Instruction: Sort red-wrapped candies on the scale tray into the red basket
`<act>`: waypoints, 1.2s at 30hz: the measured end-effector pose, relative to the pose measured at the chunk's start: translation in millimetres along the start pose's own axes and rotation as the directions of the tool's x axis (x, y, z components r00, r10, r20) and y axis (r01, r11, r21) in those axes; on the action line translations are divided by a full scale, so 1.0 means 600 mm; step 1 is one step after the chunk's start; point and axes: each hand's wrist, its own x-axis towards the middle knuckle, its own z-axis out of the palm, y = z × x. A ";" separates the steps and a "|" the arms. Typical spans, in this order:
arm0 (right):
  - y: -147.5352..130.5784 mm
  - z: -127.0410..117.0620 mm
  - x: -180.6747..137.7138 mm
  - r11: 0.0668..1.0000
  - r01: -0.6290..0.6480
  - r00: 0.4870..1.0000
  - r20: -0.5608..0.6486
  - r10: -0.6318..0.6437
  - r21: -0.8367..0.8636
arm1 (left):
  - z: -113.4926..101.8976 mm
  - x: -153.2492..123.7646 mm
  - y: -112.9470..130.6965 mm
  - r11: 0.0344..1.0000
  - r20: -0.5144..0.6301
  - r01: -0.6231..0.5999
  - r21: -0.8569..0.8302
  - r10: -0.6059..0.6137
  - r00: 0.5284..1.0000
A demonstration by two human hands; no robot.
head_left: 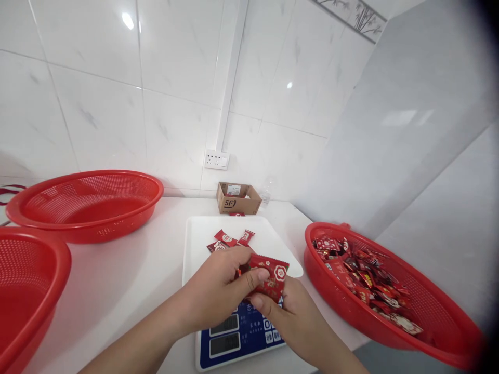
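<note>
Both of my hands meet over the front of a digital scale (240, 349), and a red wrapped snack packet (275, 275) with white flower prints is between them. My left hand (220, 291) is closed on its left side, thumb across the front. From below and the right, my right hand (290, 319) grips the same packet. Behind the hands, several small red packets, one of them a red candy packet (226, 238), lie on the white scale pan (273, 244). My hands partly cover the pan and the blue keypad panel.
On the right stands a red plastic basket (331, 301) with many red wrapped candies (364, 278). Two red baskets are at left, a far basket (89, 228) and a near basket (50, 280). A cardboard box (239, 205) and clear bottle (267, 192) stand behind the scale.
</note>
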 end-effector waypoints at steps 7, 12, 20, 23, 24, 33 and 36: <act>-0.006 -0.004 -0.002 1.000 -0.004 0.999 -0.047 0.004 -0.012 | 0.006 0.004 -0.004 0.999 -0.040 -0.004 -0.040 0.003 0.999; -0.007 -0.002 -0.009 0.999 -0.034 0.999 -0.042 0.033 -0.018 | -0.002 0.004 -0.009 0.992 0.158 -0.070 -0.106 0.086 0.984; -0.003 0.000 -0.007 0.995 -0.096 0.995 0.004 0.096 0.031 | 0.003 0.006 -0.009 0.974 0.173 -0.054 -0.220 0.093 0.980; -0.004 -0.004 -0.009 0.994 -0.103 0.995 0.003 0.103 0.019 | 0.006 0.007 -0.009 0.971 0.157 -0.064 -0.232 0.103 0.982; -0.004 -0.005 -0.011 0.996 -0.093 0.996 -0.005 0.093 0.008 | 0.007 0.006 -0.009 0.973 0.153 -0.065 -0.221 0.100 0.983; 0.005 -0.004 -0.044 0.995 -0.008 0.999 -0.046 0.003 -0.101 | 0.011 -0.007 0.005 0.991 0.241 -0.030 -0.127 0.060 0.969; 0.018 -0.004 -0.064 0.997 -0.044 0.996 -0.084 0.039 -0.056 | 0.023 -0.010 0.007 0.981 0.227 0.010 -0.195 0.035 0.973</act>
